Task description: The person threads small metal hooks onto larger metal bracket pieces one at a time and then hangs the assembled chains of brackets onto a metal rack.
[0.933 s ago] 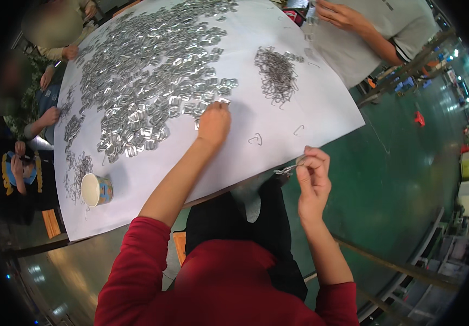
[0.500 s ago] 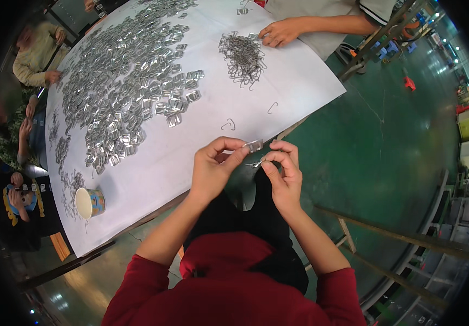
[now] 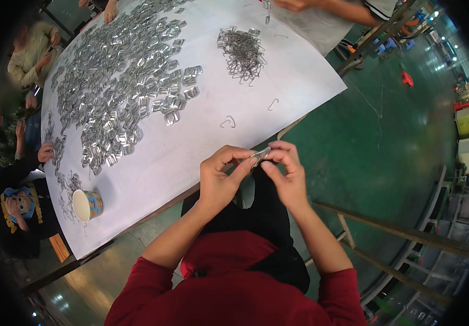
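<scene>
Just off the table's front edge, over my lap, both hands meet at a small shiny metal buckle (image 3: 261, 154). My left hand (image 3: 221, 176) pinches its left end between thumb and fingers. Fingertips of my right hand (image 3: 287, 176) press together at the other end, closed on a thin wire hook that they mostly hide. How far wire and buckle are joined cannot be made out. On the white tabletop beyond, a few loose wire hooks (image 3: 273, 104) lie near a tangled heap of wire hooks (image 3: 242, 54).
A wide spread of metal buckles (image 3: 131, 92) covers the table's left and middle. The paper cup (image 3: 88, 205) stands at the near left corner beside more wire hooks (image 3: 71, 187). Co-workers sit along the left side; another person's arm (image 3: 346, 8) reaches in at the far right. Metal rails (image 3: 392, 225) run at right.
My right hand has brought its wire piece up to the buckle, and both hands now touch it. The co-worker's hand at the far right has moved away from the hook heap.
</scene>
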The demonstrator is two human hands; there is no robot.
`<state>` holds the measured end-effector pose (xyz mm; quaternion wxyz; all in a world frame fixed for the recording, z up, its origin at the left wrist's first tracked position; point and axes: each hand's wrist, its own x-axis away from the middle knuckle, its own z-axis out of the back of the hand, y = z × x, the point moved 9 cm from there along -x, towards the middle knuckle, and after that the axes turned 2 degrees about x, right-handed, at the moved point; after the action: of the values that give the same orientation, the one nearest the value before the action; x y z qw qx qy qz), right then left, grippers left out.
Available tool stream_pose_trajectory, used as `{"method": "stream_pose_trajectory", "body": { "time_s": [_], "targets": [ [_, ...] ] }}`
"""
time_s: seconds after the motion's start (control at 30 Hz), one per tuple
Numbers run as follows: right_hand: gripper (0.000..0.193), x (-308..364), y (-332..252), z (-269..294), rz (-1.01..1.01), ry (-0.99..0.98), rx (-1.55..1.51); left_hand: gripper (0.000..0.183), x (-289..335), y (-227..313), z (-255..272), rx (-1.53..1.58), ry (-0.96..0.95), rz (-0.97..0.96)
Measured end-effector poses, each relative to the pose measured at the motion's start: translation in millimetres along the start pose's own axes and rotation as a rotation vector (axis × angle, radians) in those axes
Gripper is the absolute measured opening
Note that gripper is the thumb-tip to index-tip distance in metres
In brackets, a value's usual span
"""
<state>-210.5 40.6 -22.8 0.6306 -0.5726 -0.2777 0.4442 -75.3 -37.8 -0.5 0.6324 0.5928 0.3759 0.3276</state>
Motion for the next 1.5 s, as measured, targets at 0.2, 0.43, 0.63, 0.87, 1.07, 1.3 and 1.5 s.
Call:
{"method": "stream_pose_trajectory", "body": {
  "time_s": [0.2, 0.43, 0.63, 0.87, 1.07, 1.3, 1.5],
  "targets": [
    [0.012, -85.9, 6.6, 27.5, 0.138, -0.153, 0.413, 0.008, 0.8, -6.8, 8.9, 0.002, -0.015, 0.015],
    [0.006, -160.5, 46.0, -14.7, 0.334, -0.526, 1.054, 0.008, 5.9, -0.6, 12.5, 0.023, -0.001, 0.015],
    [0.008, -145.3, 47.3, -15.8, 0.256, -0.484, 1.018, 0.008, 12.7, -10.0, 17.1, 0.034, -0.003, 0.070],
    [0.014, -71.4, -18.8, -2.2, -0.338, -0.304, -0.151, 0.011, 18.8, -19.2, 12.4, 0.091, -0.021, 0.090],
    [0.010, -17.0, -47.7, -17.1, -0.238, -0.232, -0.265, 0.011, 19.0, -11.4, 14.2, 0.085, -0.017, 0.058],
    [0.008, -12.8, -42.1, -20.3, -0.139, -0.068, -0.094, 0.011, 18.6, -6.6, 17.2, 0.086, 0.018, 0.004],
    [0.009, -7.0, -59.2, -15.2, 0.046, 0.067, -0.066, 0.013, 14.3, 1.2, 29.5, 0.026, -0.017, -0.097]
  ]
}}
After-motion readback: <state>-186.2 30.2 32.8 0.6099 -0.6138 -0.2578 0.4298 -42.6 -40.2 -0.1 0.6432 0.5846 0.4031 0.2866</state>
